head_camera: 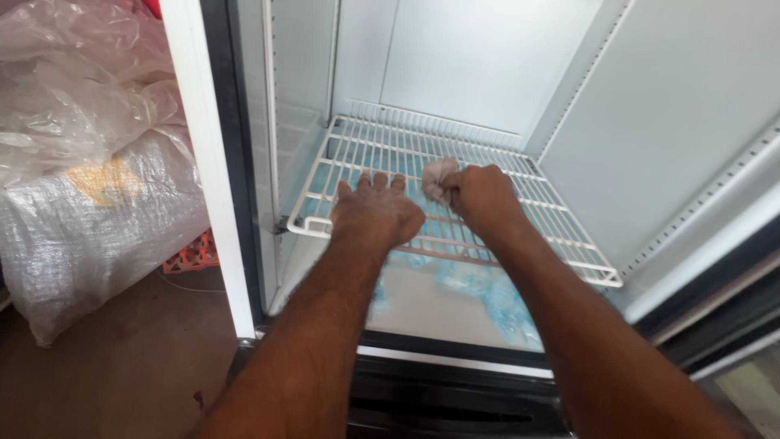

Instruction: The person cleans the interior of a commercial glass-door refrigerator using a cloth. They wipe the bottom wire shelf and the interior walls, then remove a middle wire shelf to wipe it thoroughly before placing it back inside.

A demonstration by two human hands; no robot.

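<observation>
A white wire shelf [520, 175] sits low inside an open white refrigerator cabinet [650, 106]. My left hand [375, 213] lies flat on the shelf's front part, fingers spread and pointing inward. Just right of it, my right hand [483, 199] is closed around a crumpled whitish cloth [439, 175] and presses it on the wires. Under the shelf, patches of light blue film [496, 297] cover the cabinet floor.
The cabinet's white frame post [213, 171] stands at the left. Beyond it a large woven white sack [89, 219] and clear plastic bags [73, 65] rest on the brown floor, with an orange crate [191, 254] behind. A slotted shelf rail [707, 183] runs along the right wall.
</observation>
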